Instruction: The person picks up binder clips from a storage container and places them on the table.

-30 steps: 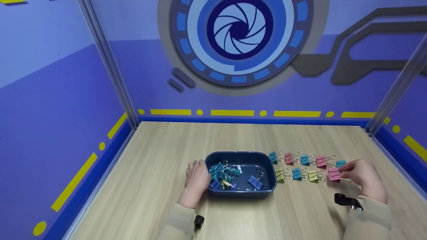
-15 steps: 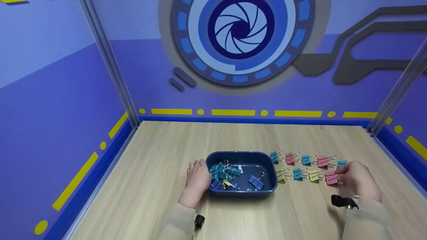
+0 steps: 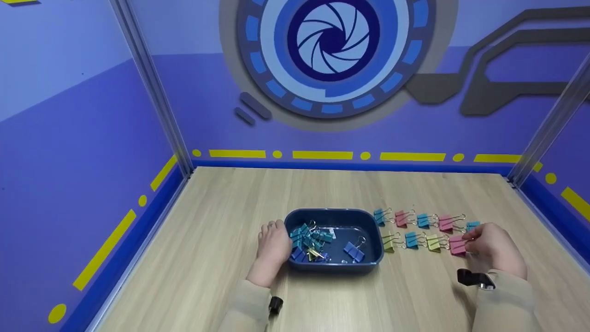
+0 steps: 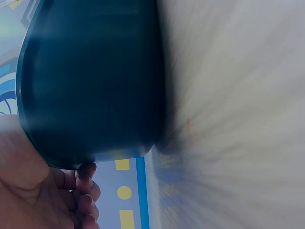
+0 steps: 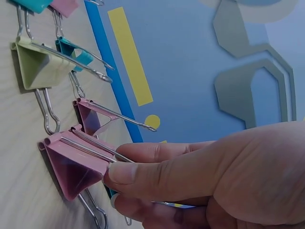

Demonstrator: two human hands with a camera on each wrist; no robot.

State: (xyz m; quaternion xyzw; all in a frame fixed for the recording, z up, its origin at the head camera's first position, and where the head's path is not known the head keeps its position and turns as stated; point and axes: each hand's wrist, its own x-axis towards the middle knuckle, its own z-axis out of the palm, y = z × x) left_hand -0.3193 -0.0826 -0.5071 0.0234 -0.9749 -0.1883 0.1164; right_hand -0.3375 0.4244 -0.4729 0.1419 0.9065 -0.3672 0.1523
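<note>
My right hand [image 3: 497, 249] pinches the upper wire handle of a pink binder clip [image 5: 78, 160] between thumb and fingertips. That clip stands at the right end of the front row, beside a yellow binder clip [image 3: 433, 243]. A dark blue plastic box [image 3: 334, 268] stands in the middle of the table, with my left hand [image 3: 273, 244] gripping its left end. In the left wrist view, curled fingers [image 4: 85, 183] meet the rim. Inside the box lie teal binder clips [image 3: 302, 236] heaped on the left and a blue binder clip [image 3: 354, 252] on the right.
A back row holds alternating teal [image 3: 423, 221] and pink binder clips [image 3: 446, 223]; its last teal clip [image 3: 472, 226] is partly behind my right hand. Both rows stand right of the box on the wooden table [image 3: 221, 207]. Printed panels [image 3: 258, 133] enclose the back and sides.
My right hand has moved slightly left with the pink binder clip, bringing it closer to the yellow one. During the last half second little has moved. The left hand stays on the box.
</note>
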